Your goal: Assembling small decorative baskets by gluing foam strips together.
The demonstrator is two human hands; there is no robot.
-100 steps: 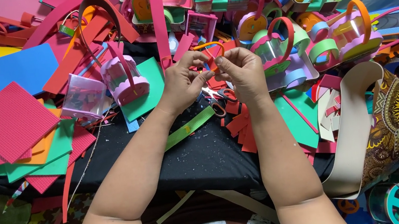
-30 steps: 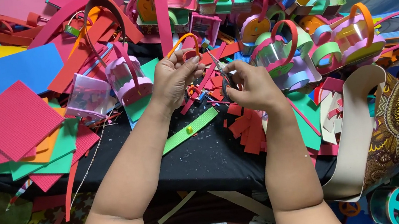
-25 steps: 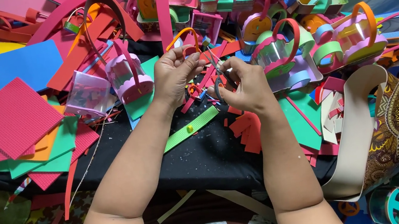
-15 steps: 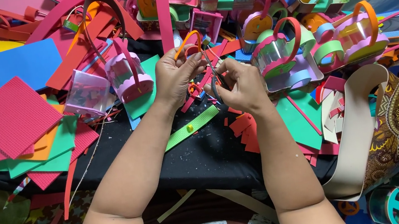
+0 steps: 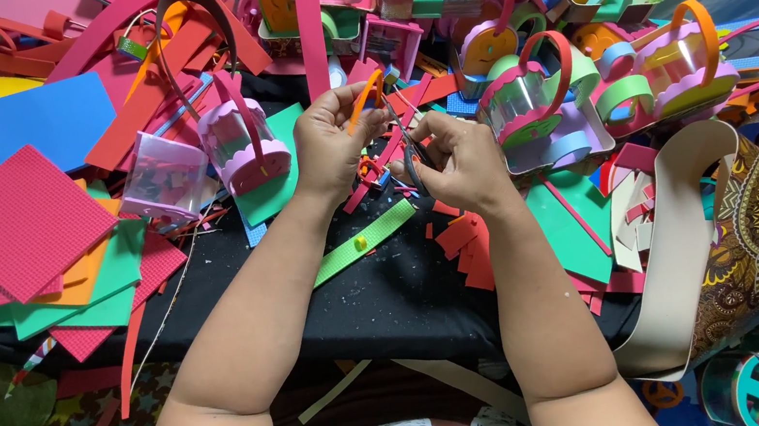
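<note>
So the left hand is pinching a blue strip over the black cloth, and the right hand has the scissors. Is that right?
Not quite: the strip in the left hand is orange, not blue, as the head view shows. The rest holds: the right hand has the scissors, and both work over the black cloth.

You had no labels, signs or screens before you. The nearest things to packages were small clear plastic boxes: one with pink trim left of your hands, one lying bare beside it.
</note>
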